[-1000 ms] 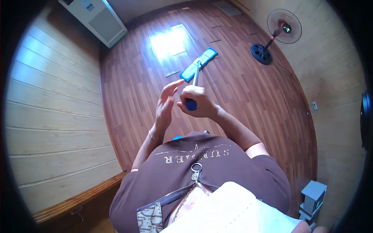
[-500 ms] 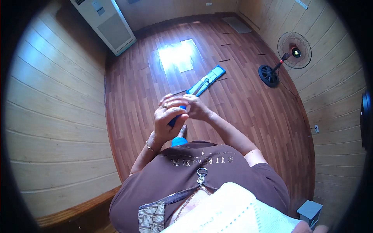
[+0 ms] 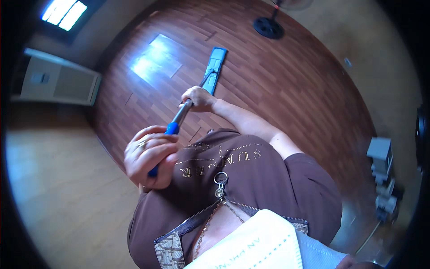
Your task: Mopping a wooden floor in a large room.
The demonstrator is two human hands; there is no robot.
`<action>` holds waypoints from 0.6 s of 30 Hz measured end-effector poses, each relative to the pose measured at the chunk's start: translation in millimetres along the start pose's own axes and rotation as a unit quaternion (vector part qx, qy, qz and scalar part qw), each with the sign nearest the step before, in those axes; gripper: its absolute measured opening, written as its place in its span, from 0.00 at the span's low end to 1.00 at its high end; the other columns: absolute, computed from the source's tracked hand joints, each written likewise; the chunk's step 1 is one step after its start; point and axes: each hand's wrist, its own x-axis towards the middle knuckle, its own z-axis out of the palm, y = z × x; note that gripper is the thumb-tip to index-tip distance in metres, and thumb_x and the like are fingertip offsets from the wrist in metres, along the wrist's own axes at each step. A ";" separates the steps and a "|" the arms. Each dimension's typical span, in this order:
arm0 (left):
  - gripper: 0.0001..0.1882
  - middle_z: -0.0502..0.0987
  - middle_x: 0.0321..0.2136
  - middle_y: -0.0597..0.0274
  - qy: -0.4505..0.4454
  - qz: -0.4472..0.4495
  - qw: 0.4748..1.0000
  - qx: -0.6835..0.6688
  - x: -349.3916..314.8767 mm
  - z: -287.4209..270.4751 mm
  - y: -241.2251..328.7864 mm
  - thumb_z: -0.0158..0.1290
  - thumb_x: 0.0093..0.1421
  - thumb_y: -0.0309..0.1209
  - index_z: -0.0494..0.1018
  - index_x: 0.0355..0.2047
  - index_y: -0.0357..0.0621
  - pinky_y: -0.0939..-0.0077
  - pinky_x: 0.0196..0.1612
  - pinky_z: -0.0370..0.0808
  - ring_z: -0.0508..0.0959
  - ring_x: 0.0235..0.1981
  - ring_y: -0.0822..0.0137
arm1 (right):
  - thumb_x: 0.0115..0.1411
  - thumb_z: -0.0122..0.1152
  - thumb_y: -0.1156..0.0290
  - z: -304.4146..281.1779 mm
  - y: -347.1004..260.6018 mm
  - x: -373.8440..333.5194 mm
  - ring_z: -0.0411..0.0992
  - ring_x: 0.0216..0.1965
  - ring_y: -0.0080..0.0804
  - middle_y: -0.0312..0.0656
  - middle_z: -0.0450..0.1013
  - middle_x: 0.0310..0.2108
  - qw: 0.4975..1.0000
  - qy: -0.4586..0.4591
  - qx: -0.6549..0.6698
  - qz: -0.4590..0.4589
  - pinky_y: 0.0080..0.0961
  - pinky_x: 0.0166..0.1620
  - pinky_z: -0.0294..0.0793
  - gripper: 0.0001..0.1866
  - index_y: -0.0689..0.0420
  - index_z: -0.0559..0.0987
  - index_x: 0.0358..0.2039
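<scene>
A pole (image 3: pixel 180 117) slants from the left hand (image 3: pixel 152 156) through the right hand (image 3: pixel 199 98) to a mop head (image 3: pixel 216 67) on the floor (image 3: pixel 264 85), barring any straight sideways pass in front of the body. The right forearm (image 3: pixel 251 117) closes off the near side. Room to pass opens right of the mop head, a broad stretch of boards reaching the fan (image 3: pixel 268 28), and left, toward a white unit (image 3: pixel 74 84) by the wall. Grey boxes (image 3: pixel 380 154) block the right edge, well apart from both hands.
</scene>
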 end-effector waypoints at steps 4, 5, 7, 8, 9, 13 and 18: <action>0.12 0.78 0.17 0.53 -0.006 0.089 0.992 -0.091 -13.3 -8.4 -42.4 0.53 0.60 0.33 0.72 0.28 0.33 0.55 0.37 0.79 0.82 0.23 0.57 | 0.44 0.57 0.65 17.3 3.7 -19.4 0.75 0.27 0.48 0.45 0.75 0.20 0.997 0.042 -0.023 0.068 0.44 0.37 0.72 0.05 0.51 0.76 0.18; 0.15 0.78 0.17 0.53 -0.013 0.102 0.990 -0.093 -14.7 -14.2 -52.3 0.50 0.64 0.36 0.71 0.30 0.34 0.54 0.37 0.78 0.82 0.22 0.57 | 0.43 0.57 0.66 20.5 2.9 -20.5 0.74 0.25 0.49 0.45 0.74 0.18 0.995 0.057 -0.020 0.083 0.44 0.38 0.71 0.05 0.51 0.75 0.17; 0.17 0.78 0.16 0.53 -0.028 0.120 0.983 -0.139 -14.7 -20.8 -73.2 0.48 0.66 0.39 0.71 0.31 0.34 0.54 0.36 0.78 0.82 0.22 0.57 | 0.43 0.57 0.66 21.8 1.3 -26.9 0.74 0.24 0.50 0.45 0.74 0.18 0.990 0.075 -0.035 0.114 0.44 0.37 0.71 0.04 0.50 0.75 0.17; 0.18 0.78 0.16 0.53 -0.049 0.132 0.976 -0.166 -10.2 -29.1 -84.5 0.47 0.67 0.40 0.71 0.33 0.35 0.54 0.36 0.78 0.82 0.22 0.57 | 0.42 0.57 0.67 23.3 -2.4 -27.8 0.73 0.24 0.51 0.45 0.73 0.17 0.986 0.095 -0.032 0.134 0.43 0.37 0.69 0.04 0.51 0.75 0.16; 0.17 0.78 0.17 0.53 -0.114 0.151 0.966 -0.178 -6.1 -45.7 -95.9 0.45 0.68 0.40 0.70 0.36 0.35 0.55 0.36 0.78 0.82 0.23 0.57 | 0.42 0.57 0.67 29.2 -4.3 -25.9 0.73 0.24 0.51 0.45 0.73 0.17 0.982 0.106 -0.041 0.149 0.43 0.37 0.69 0.04 0.51 0.75 0.16; 0.15 0.78 0.20 0.54 -0.211 0.200 0.918 -0.271 -10.9 -81.1 -184.3 0.45 0.68 0.38 0.68 0.35 0.37 0.57 0.35 0.78 0.82 0.24 0.58 | 0.42 0.59 0.67 83.6 4.2 -7.1 0.72 0.24 0.50 0.45 0.71 0.17 0.956 0.193 -0.080 0.205 0.41 0.37 0.66 0.06 0.52 0.72 0.15; 0.11 0.78 0.21 0.56 -0.318 0.236 0.803 -0.446 24.8 -69.7 -295.1 0.52 0.62 0.34 0.71 0.30 0.38 0.59 0.35 0.78 0.81 0.26 0.59 | 0.45 0.60 0.65 105.7 13.6 6.0 0.75 0.26 0.43 0.40 0.73 0.19 0.883 0.293 -0.192 0.313 0.41 0.36 0.67 0.08 0.52 0.72 0.18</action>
